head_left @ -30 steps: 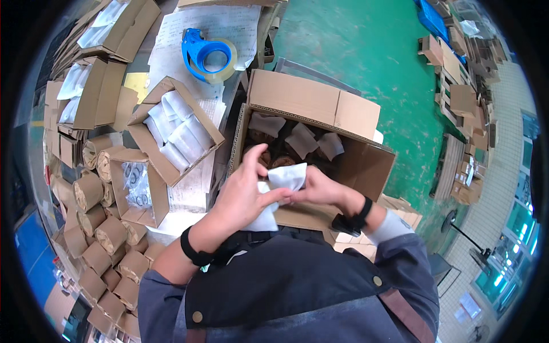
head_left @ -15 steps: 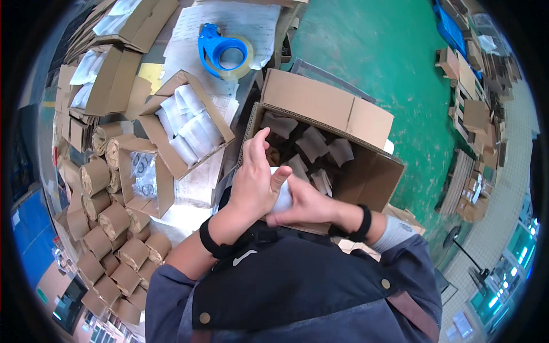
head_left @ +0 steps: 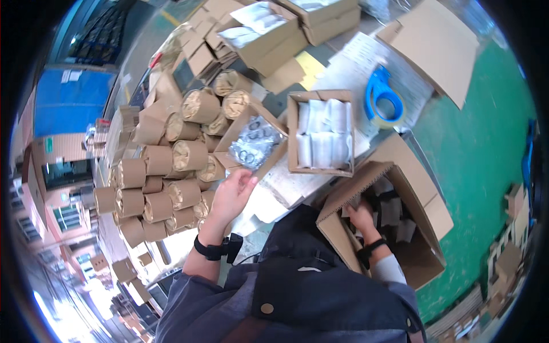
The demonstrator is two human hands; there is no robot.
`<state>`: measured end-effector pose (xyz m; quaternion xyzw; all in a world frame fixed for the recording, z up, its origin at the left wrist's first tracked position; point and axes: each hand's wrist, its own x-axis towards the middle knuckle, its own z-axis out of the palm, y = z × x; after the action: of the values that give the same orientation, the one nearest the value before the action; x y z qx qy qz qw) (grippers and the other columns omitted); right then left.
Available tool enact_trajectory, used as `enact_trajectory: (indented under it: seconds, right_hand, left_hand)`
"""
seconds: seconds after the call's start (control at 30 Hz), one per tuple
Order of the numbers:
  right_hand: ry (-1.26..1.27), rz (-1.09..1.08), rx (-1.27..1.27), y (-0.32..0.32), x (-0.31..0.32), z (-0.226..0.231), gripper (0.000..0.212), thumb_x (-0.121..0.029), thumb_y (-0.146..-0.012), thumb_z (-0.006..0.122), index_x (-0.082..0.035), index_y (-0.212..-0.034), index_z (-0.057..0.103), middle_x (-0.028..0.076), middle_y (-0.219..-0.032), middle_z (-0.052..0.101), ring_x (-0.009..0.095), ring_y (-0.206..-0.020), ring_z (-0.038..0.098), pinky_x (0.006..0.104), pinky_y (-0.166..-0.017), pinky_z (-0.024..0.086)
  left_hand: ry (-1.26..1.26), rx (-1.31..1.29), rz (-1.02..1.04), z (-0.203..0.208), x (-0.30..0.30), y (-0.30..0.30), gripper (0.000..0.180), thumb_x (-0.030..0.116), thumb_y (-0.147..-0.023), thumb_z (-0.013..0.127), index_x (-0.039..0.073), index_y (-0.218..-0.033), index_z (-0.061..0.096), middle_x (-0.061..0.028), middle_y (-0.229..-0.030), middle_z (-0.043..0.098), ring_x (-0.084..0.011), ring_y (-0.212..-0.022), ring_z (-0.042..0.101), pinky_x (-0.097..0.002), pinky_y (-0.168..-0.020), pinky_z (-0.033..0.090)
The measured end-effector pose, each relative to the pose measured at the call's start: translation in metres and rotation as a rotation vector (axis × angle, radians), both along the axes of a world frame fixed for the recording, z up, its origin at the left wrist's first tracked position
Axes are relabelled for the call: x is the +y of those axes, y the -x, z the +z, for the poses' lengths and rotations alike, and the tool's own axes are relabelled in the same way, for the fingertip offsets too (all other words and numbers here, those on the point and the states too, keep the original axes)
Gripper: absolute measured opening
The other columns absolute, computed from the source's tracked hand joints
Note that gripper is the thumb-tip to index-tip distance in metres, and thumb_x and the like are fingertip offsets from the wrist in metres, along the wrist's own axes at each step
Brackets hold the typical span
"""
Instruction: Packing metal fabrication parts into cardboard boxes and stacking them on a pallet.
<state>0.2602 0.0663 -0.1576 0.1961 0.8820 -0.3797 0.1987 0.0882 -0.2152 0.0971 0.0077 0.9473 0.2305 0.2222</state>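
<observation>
My left hand (head_left: pixel 233 194) is at the near edge of a small open carton (head_left: pixel 267 163), fingers loosely apart, holding nothing I can see. Inside that carton lies a clear plastic bag (head_left: pixel 254 140) with several dark rings. My right hand (head_left: pixel 361 217) reaches down into a large open cardboard box (head_left: pixel 423 188), close to its left wall. Its fingertips are partly hidden there, so anything they hold does not show. Several pale wrapped pieces (head_left: pixel 390 211) lie in the box beside that hand. An open carton (head_left: pixel 293 131) of white-wrapped rolls stands beyond the small carton.
Several brown paper-wrapped rolls (head_left: pixel 157 160) are heaped at the left. A blue tape dispenser (head_left: pixel 382 97) lies on papers (head_left: pixel 357 54) at the far right of the table. More cartons (head_left: pixel 269 48) stand behind. Green floor (head_left: pixel 480 137) extends to the right.
My view has swung left. My hands, together around a white piece before, are now apart: the left at the small carton, the right inside the large box. The white piece no longer shows between them.
</observation>
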Motion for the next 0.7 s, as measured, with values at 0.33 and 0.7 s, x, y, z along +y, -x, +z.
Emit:
enact_trajectory:
  seconds: [0.33, 0.7]
  right_hand:
    - [-0.116, -0.028, 0.004, -0.013, 0.026, 0.043, 0.057, -0.033, -0.08, 0.071, 0.007, -0.118, 0.053, 0.025, -0.099, 0.064, 0.036, -0.088, 0.065, 0.041, -0.075, 0.051]
    - [1.0, 0.131, 0.26, 0.004, 0.005, 0.213, 0.028, -0.006, -0.093, 0.059, -0.001, -0.12, 0.055, 0.003, -0.101, 0.061, 0.008, -0.088, 0.056, 0.0223, -0.078, 0.047]
  left_hand:
    - [-0.139, -0.618, 0.644, -0.092, -0.089, -0.057, 0.083, 0.071, -0.086, 0.047, 0.0, -0.129, 0.044, -0.0095, -0.098, 0.058, -0.0198, -0.079, 0.061, -0.0317, -0.06, 0.05]
    - [-1.127, -0.142, 0.904, -0.112, -0.016, -0.119, 0.048, 0.025, -0.086, 0.068, -0.005, -0.119, 0.053, -0.0155, -0.114, 0.063, -0.0287, -0.106, 0.061, -0.0389, -0.095, 0.046]
